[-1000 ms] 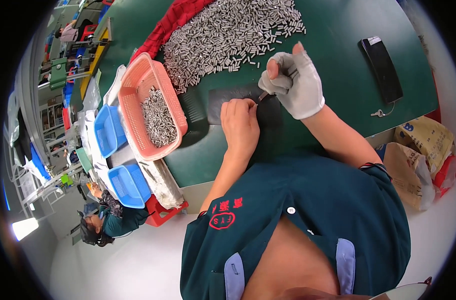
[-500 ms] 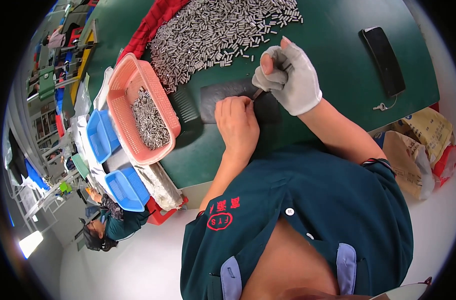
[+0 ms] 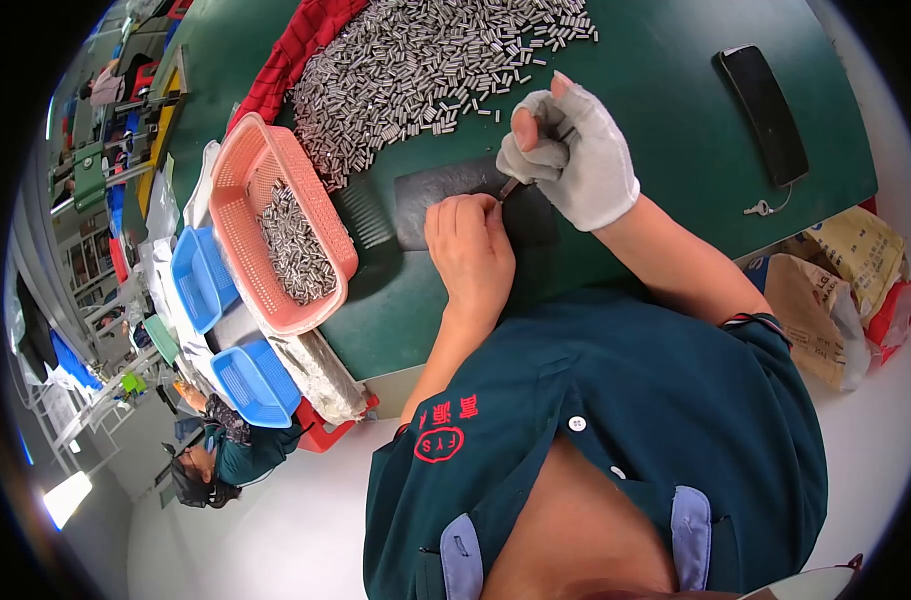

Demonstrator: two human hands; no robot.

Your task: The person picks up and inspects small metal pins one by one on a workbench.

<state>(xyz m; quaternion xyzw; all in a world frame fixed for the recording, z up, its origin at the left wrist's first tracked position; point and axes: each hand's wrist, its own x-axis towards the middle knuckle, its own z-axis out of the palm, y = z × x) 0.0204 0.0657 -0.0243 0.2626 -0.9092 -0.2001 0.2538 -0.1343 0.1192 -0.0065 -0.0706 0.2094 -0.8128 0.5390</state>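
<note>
My right hand (image 3: 583,160), in a white glove with bare fingertips showing, is closed around a slim tool; only its short dark tip end (image 3: 510,188) shows below the fist. My bare left hand (image 3: 471,245) rests on a black mat (image 3: 431,190), its thumb and fingers pinched together beside that tip. Whatever lies in the pinch is hidden by the fingers. Beyond the mat spreads a big heap of short metal pins (image 3: 406,85). To the left, a pink basket (image 3: 238,215) holds more of the same pins (image 3: 298,250).
A red checked cloth (image 3: 284,65) borders the heap. Two blue baskets (image 3: 198,280) sit left of the pink one. On the green table (image 3: 676,60), a black phone (image 3: 766,115) with a key (image 3: 759,208) lies right. Bags (image 3: 816,310) stand beyond the right edge. Another person (image 3: 248,450) works at lower left.
Both hands keep nearly the same place and grip, with the tool tip still by the left fingers. The whole view has shifted slightly.
</note>
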